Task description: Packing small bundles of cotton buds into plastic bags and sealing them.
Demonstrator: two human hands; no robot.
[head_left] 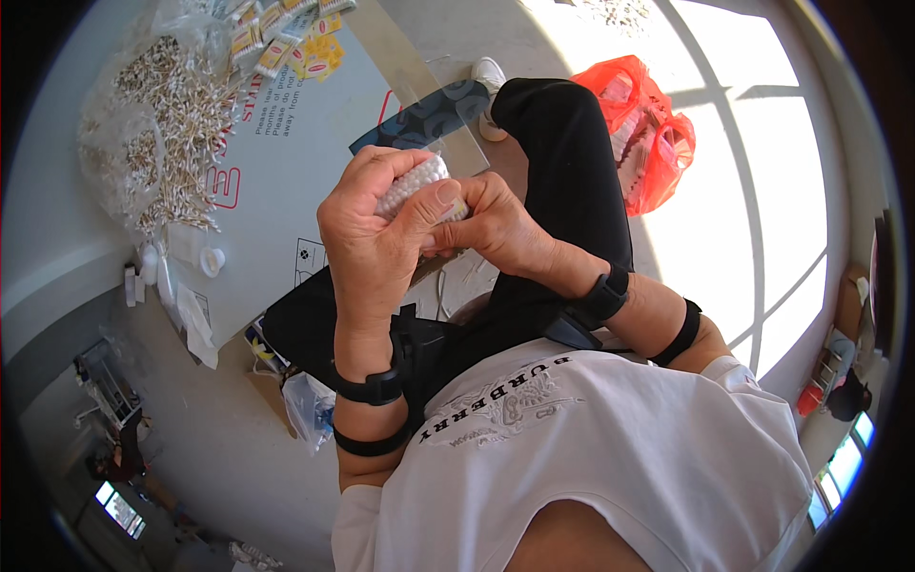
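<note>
Above my lap, a tight bundle of cotton swabs (414, 185) sits in my left hand (364, 214), its white tips facing up between the thumb and fingers. From the other side, my right hand (507, 229) closes on the same bundle, thumb and forefinger pinching its lower side. A small bit of printed, yellowish wrapping shows beside the left thumb; the rest of it is hidden by my fingers. A large heap of loose cotton swabs (176, 124) lies in and around clear plastic on the table at the left.
Filled small packets (272, 43) and yellow printed cards (319, 59) lie at the table's (276, 181) far side. White caps (212, 259) stand near its left edge. A red plastic bag (658, 143) with pink packs rests on the floor beyond my bent knee.
</note>
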